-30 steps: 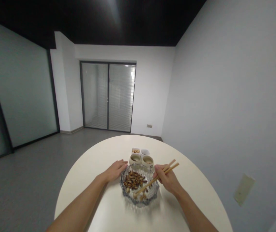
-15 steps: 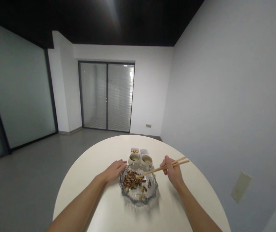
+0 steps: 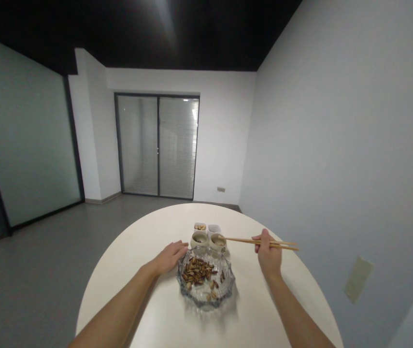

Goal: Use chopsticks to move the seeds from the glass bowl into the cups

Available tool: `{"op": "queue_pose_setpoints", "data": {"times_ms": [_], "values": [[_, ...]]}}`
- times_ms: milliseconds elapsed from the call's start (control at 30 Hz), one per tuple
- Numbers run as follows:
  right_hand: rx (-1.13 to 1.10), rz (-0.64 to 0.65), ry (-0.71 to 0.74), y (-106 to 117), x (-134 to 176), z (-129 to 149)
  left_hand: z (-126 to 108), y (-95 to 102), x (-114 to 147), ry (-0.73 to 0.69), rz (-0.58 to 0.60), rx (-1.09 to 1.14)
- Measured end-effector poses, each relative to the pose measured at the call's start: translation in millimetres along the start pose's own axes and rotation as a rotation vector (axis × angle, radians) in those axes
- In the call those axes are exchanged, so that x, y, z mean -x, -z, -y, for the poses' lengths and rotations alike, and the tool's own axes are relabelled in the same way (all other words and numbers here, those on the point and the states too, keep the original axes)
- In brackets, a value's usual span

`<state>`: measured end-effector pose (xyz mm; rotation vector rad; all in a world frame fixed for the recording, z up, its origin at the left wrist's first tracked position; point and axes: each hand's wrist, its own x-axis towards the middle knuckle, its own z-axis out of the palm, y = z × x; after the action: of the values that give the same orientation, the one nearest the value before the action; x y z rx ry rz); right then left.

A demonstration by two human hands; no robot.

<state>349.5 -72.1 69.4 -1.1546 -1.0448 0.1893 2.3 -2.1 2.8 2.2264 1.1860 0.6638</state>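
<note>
Dim, grey light; hazy glare streaks the ceiling near twelve o'clock. Soft shadows fall on the table at six. Wide-angle stretch (strongest toward the edges) slants the wall plate at four.

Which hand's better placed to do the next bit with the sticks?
Probably the right hand: its fingers hold the long, pale wooden chopsticks, their tips at the round cream cup on the right. The left hand is beside the clear scalloped glass bowl, holding no chopsticks.
</note>
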Motion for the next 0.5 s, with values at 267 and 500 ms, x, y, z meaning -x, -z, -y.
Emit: {"op": "queue_pose_setpoints", "data": {"times_ms": [267,500], "values": [[0.034,0.069,-0.002,-4.3,2.2,-3.1,0.3,-0.2,-0.5,-0.01,-0.003,-0.01],[-0.002,0.025,-0.008,-3.9,1.7,-4.6,1.8,-1.1,-0.3,0.009,-0.012,0.014]]}}
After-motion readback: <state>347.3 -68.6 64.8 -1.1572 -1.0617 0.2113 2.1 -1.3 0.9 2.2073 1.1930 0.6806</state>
